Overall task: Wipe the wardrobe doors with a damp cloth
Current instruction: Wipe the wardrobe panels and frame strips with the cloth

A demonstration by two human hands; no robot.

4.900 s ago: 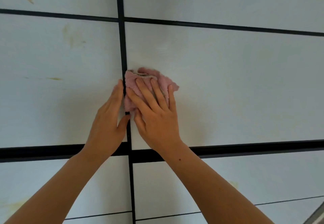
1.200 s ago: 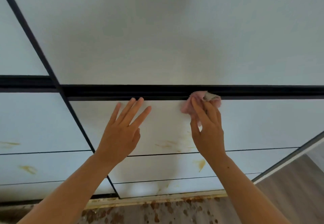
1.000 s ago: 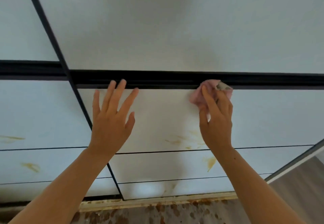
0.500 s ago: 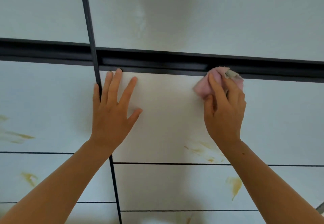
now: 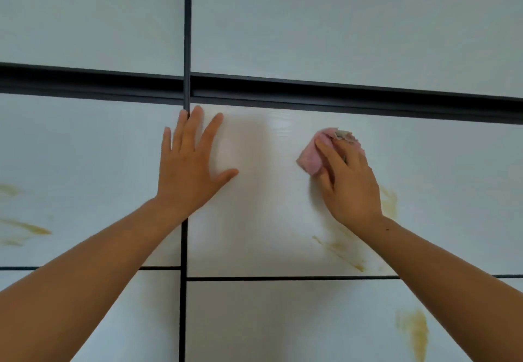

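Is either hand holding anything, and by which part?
The right hand holds a bunched pink cloth, fingers over its right part, pressing it to the wardrobe door. The left hand lies flat, holding nothing.

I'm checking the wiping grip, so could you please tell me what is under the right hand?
A crumpled pink cloth, pressed against the white door panel, shows beyond the fingers of the right hand. The hand covers the rest of the cloth and the panel beneath.

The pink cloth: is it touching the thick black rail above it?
No, a strip of white door panel shows between the pink cloth under the right hand and the black rail.
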